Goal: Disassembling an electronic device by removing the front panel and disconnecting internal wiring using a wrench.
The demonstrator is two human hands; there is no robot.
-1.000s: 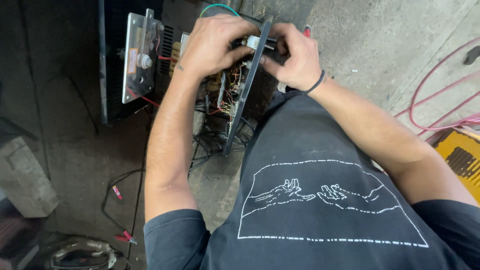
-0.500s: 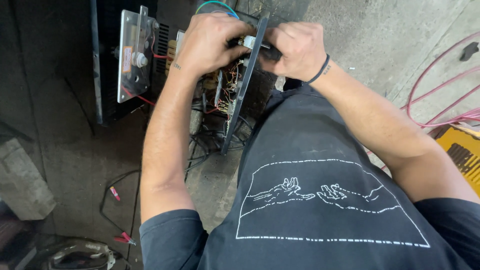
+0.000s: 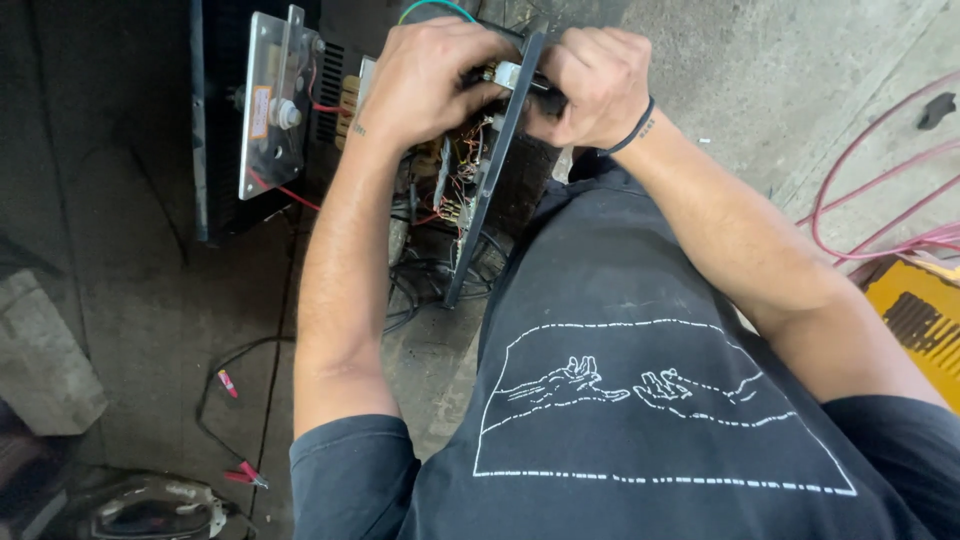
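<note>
My left hand (image 3: 430, 80) and my right hand (image 3: 595, 85) are both closed around a small metal component (image 3: 505, 75) at the top of a dark upright panel (image 3: 490, 190). The panel stands on edge in front of my knees. Behind it sit tangled coloured wires and circuit parts (image 3: 450, 175) of an opened electrical unit. My right wrist wears a dark band. What exactly my fingers pinch is hidden by the hands.
A metal plate with a knob (image 3: 272, 105) stands at the left beside a black case (image 3: 215, 120). Red cables (image 3: 880, 190) loop at the right, above a yellow box (image 3: 925, 320). Red-tipped leads (image 3: 235, 385) and a grey block (image 3: 40, 360) lie on the concrete floor.
The view has shifted slightly; both hands stay on the component at the panel's top, with the fingers working closer together.
</note>
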